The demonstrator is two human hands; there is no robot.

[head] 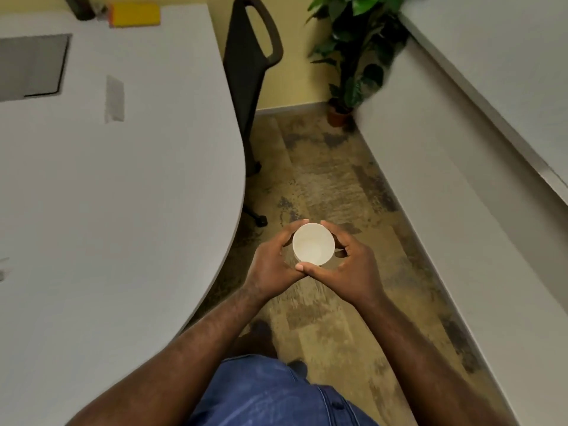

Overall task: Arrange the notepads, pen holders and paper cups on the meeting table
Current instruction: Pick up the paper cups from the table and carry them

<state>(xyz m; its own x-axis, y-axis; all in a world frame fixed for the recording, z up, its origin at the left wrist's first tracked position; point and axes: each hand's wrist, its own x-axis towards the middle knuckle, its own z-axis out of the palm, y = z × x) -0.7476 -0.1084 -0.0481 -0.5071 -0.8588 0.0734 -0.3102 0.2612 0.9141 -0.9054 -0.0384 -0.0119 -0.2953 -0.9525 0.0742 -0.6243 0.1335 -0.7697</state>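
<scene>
A white paper cup (313, 243), upright and empty inside, is held over the carpet just right of the meeting table (129, 192). My left hand (272, 265) wraps its left side and my right hand (353, 269) wraps its right side, thumbs meeting at the near rim. Whether more cups are stacked beneath it is hidden by my fingers. A yellow notepad (135, 14) lies at the table's far edge, beside a dark object (80, 7) that is cut off by the frame.
A grey panel (30, 66) and a small grey strip (115, 98) sit in the tabletop. A black chair (249, 75) stands at the table's far curve. A potted plant (356, 50) fills the far corner. A long white counter (461, 142) runs along the right.
</scene>
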